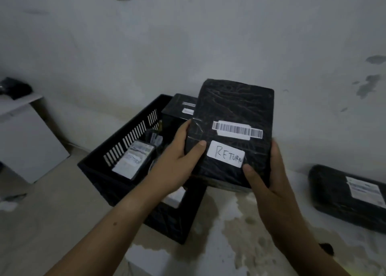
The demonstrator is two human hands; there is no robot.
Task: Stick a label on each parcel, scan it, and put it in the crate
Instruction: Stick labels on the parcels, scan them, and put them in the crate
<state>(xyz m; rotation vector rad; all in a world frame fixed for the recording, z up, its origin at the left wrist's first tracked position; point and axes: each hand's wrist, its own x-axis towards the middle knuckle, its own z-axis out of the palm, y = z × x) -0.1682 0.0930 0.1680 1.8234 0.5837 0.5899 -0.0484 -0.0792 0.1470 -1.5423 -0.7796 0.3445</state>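
Observation:
A black-wrapped parcel (234,108) is held up in front of me, above the right end of the black crate (117,183). It bears a barcode sticker (237,130) and a white label (226,156) handwritten "RETURN". My left hand (177,163) grips its left edge, thumb on the front. Along the parcel's right lower edge my right hand (269,183) holds it, with the thumb beside the label. Inside the crate lie a tall black parcel (179,110) and a flat one with a white label (133,160).
Another black parcel with a printed label (351,196) lies on the floor at the right. A white board (27,142) leans at the left under a shelf with a dark object (15,88). The wall stands close behind the crate. The floor is stained in front.

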